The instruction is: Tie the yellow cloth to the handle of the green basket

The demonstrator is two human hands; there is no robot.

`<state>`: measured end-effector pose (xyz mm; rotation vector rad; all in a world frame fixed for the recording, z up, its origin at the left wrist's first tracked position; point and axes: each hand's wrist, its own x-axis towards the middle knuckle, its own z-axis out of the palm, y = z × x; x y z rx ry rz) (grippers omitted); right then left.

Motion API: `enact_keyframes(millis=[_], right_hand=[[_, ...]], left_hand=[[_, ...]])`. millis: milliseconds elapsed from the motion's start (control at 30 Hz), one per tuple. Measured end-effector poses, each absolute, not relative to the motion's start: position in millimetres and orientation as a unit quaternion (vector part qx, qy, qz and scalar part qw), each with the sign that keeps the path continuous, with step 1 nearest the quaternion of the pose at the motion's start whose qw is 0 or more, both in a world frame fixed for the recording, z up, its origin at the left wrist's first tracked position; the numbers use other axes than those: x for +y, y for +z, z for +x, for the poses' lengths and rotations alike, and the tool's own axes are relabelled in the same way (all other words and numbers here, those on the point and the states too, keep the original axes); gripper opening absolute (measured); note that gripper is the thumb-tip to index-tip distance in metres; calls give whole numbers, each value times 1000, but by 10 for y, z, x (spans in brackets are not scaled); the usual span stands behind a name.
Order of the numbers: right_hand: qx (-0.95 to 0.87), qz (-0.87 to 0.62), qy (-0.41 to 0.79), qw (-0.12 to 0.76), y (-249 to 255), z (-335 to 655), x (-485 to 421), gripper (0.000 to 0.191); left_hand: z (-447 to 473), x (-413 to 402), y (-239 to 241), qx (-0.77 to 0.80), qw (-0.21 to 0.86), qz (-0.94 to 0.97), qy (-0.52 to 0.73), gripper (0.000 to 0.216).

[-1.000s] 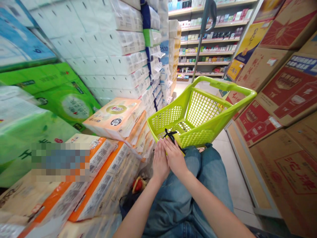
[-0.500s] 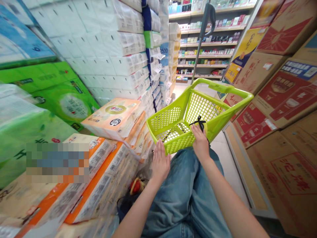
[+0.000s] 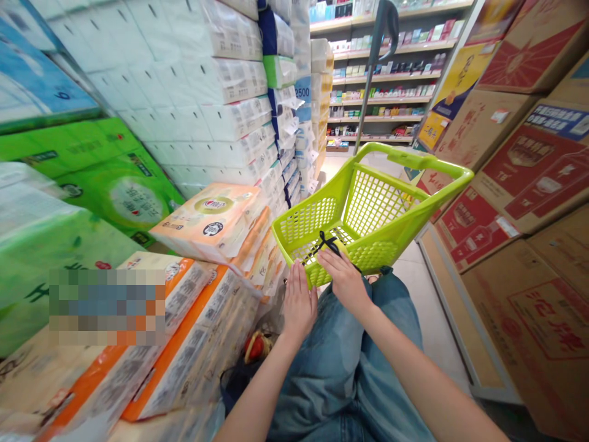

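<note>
A lime-green plastic shopping basket cart (image 3: 391, 255) with lattice walls stands just past my knees. My left hand (image 3: 300, 304) lies against its near left corner, fingers straight and together, tips at the rim. At the near rim, my right hand (image 3: 344, 279) has its fingers pressed over a small yellowish piece (image 3: 339, 244) with a black tie (image 3: 327, 239) knotted on it. The palm side of both hands is hidden, and I cannot make out exactly what the yellowish piece is.
Tissue packs (image 3: 216, 212) are piled at the left, beside tall white paper stacks (image 3: 175, 92). Cardboard cartons (image 3: 529, 166) line the right. Behind the cart rises a grey pole with a handle (image 3: 368, 80), with goods shelves (image 3: 381, 78) farther back.
My right hand has slid left along the basket's near rim with the black-tied yellowish piece, coming closer to my left hand. The left hand stays at the corner.
</note>
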<state>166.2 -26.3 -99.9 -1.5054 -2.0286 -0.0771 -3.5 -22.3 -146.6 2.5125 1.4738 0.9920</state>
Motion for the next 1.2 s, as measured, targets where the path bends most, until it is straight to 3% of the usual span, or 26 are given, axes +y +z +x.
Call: enact_keyframes(millis=[233,833,967,1133,1200], right_hand=[[-682,-660,-96,299,-804,2583,-92,64],[-657,-680,-95,312,-699,2097,-73,52],[-664,-672,-103,311,-701,2150,-69,54],[-707,-647,-115,261,-738,2394,-87,60],[-716,-643,-131,238,-731,2636,-129,62]], left_hand=[[-18,-236,-1453,477,29,815,327,71],[-219,340,-1323,508,6,785,354,55],[105,440,-1147,531,-24,782,327,54],[964,382,-950,350,30,897,269,69],[1220,335,-935,352,27,895,271,75]])
